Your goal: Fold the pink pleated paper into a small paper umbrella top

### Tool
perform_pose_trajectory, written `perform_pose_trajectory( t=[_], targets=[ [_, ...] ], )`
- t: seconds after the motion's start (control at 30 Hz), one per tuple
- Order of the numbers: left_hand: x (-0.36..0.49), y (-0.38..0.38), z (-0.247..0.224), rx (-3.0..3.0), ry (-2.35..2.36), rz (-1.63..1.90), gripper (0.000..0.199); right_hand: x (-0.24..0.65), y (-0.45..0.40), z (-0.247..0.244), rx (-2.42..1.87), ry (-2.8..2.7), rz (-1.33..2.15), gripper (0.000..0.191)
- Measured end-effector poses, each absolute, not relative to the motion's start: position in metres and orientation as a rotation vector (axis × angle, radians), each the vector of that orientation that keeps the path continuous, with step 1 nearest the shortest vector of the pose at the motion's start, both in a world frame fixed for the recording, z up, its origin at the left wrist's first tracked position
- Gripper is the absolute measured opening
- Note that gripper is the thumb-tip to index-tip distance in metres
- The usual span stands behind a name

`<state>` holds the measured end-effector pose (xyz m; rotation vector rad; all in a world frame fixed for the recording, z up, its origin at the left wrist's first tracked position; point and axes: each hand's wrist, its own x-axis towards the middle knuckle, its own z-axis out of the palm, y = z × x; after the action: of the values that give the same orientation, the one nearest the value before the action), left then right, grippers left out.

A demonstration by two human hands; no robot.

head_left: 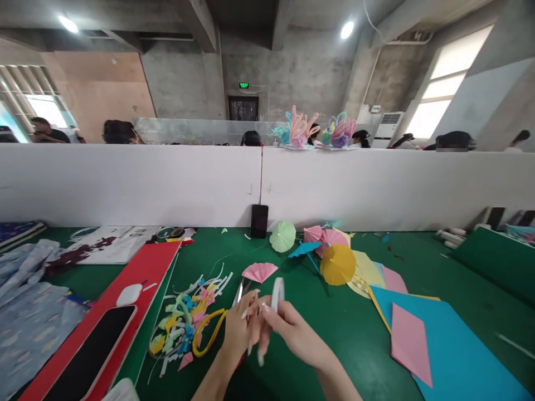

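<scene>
My right hand (pixel 288 323) pinches a small loop of white paper strip (pixel 278 292) between thumb and fingers. Close against it on the left is my left hand (pixel 244 323), its fingers bent near the strip; what they hold, if anything, is hidden. Just beyond my hands lies a folded pink paper fan (pixel 259 272). Scissors with yellow handles (pixel 210 334) rest beside my left hand, partly covered by it. Left of them is a pile of colored paper scraps (pixel 184 317). Small paper umbrellas, including a yellow one (pixel 337 265) and a green one (pixel 283 236), stand further back.
Blue paper (pixel 463 345) and pink paper (pixel 411 344) lie at the right. On the left, a dark phone (pixel 92 356) rests on a red board (pixel 154 259). Another phone (pixel 259 221) leans against the white partition (pixel 188 184). People sit beyond it.
</scene>
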<state>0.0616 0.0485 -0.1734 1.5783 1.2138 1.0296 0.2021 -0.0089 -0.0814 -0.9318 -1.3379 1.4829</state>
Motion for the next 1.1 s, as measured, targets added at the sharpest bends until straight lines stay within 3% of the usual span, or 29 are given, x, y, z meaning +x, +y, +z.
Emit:
perform_pose_trajectory(
  t=[0.07,0.2,0.37,0.6,0.7,0.83,1.1],
  targets=[
    [0.066,0.049,-0.173,1.77,1.151,0.904,0.025,0.213,-0.013,-0.095,-1.233,-1.349,1.101,0.041],
    [0.075,0.049,-0.178,2.0,1.087,0.736,0.035,0.229,-0.01,-0.141,-1.52,-1.276,0.79,0.038],
    [0.074,0.05,-0.184,2.084,1.088,0.639,0.041,0.223,0.001,-0.189,-1.641,-1.318,0.61,0.037],
    [0.077,0.052,-0.185,2.027,1.137,0.638,0.013,0.251,0.005,-0.202,-1.712,-1.268,0.437,0.032],
    [0.077,0.057,-0.185,1.95,1.118,0.634,0.016,0.259,0.004,-0.2,-1.674,-1.229,0.354,0.036],
    [0.074,0.062,-0.178,1.803,1.049,0.669,0.024,0.253,0.001,-0.194,-1.559,-1.195,0.38,0.037],
    [0.082,0.045,-0.159,1.642,0.84,0.53,0.028,0.228,0.0,-0.202,-1.28,-1.199,0.889,0.038]
  ],
)
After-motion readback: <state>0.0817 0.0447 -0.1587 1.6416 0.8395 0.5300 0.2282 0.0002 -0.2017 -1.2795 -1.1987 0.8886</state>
